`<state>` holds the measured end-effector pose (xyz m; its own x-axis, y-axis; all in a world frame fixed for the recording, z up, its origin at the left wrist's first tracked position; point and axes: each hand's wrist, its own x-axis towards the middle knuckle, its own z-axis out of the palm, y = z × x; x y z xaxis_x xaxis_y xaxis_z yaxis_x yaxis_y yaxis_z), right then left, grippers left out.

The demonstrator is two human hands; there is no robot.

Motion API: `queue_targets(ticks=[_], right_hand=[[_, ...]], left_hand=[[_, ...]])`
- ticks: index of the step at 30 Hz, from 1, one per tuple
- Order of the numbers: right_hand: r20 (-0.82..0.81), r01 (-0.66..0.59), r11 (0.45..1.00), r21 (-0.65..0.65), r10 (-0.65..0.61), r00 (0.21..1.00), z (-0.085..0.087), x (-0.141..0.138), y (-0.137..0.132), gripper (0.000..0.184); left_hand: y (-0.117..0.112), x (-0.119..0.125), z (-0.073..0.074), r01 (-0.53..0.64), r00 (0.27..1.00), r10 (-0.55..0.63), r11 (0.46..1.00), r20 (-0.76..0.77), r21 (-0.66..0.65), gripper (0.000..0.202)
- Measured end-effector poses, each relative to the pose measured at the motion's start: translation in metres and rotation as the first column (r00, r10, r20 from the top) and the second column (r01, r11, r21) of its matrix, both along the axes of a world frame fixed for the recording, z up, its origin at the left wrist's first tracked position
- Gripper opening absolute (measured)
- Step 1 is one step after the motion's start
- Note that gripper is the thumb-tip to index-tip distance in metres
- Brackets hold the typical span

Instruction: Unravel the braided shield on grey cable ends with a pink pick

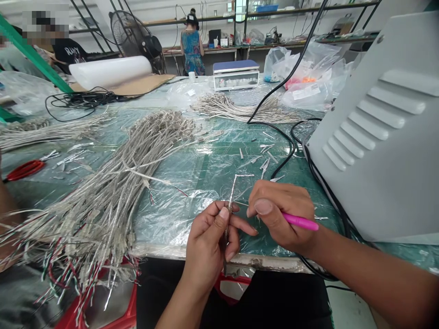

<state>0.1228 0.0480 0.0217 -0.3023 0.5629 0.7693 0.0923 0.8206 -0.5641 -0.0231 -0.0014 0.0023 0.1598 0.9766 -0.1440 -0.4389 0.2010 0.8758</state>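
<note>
My left hand [209, 237] pinches a thin cable between thumb and forefinger. The cable's foil-wrapped end [232, 189] rises above the fingertips, and its silvery foil bends over to the right at the top. Fine loose strands lie around it. Just to the right, my right hand [283, 212] is closed around a slim tool with a pink handle [301, 222]; its working end is hidden by the fingers. A large bundle of clear-jacketed cables [137, 155] lies left of my hands, its red, green, black and white wire ends hanging over the table edge.
Foil scraps [265, 167] lie beyond my hands. A grey louvred machine [380, 151] stands at right, with black cords beside it. Farther back are another cable bundle [236, 109] and a scale [236, 75]. Red-handled scissors [25, 170] lie left, near another person's arm [7, 219].
</note>
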Motion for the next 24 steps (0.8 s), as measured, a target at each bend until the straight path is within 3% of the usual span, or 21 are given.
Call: queue_targets(ticks=[6,12,18,24], right_hand=[[0.03,0.034,0.998,-0.045,-0.033,0.999,-0.003,0.0001,-0.0002,0.037],[-0.165,0.204,0.976,-0.074,-0.214,0.963,-0.0002,0.0024,-0.0006,0.033],[-0.079,0.025,1.0,-0.003,-0.025,0.997,0.0019,0.0032,-0.0014,0.032],[-0.011,-0.051,0.999,0.002,0.051,0.999,0.0057,0.0027,-0.0026,0.035]], left_hand=[[-0.0011,-0.0004,0.0004,-0.007,1.0,0.007,1.0,-0.001,0.01,0.02],[-0.0014,0.0006,0.001,-0.03,1.0,0.03,1.0,0.009,0.009,0.02],[-0.0022,0.0026,0.0029,-0.043,0.999,0.043,0.999,-0.024,-0.004,0.02],[-0.001,0.0024,-0.0015,-0.029,0.999,0.03,0.999,-0.027,0.015,0.016]])
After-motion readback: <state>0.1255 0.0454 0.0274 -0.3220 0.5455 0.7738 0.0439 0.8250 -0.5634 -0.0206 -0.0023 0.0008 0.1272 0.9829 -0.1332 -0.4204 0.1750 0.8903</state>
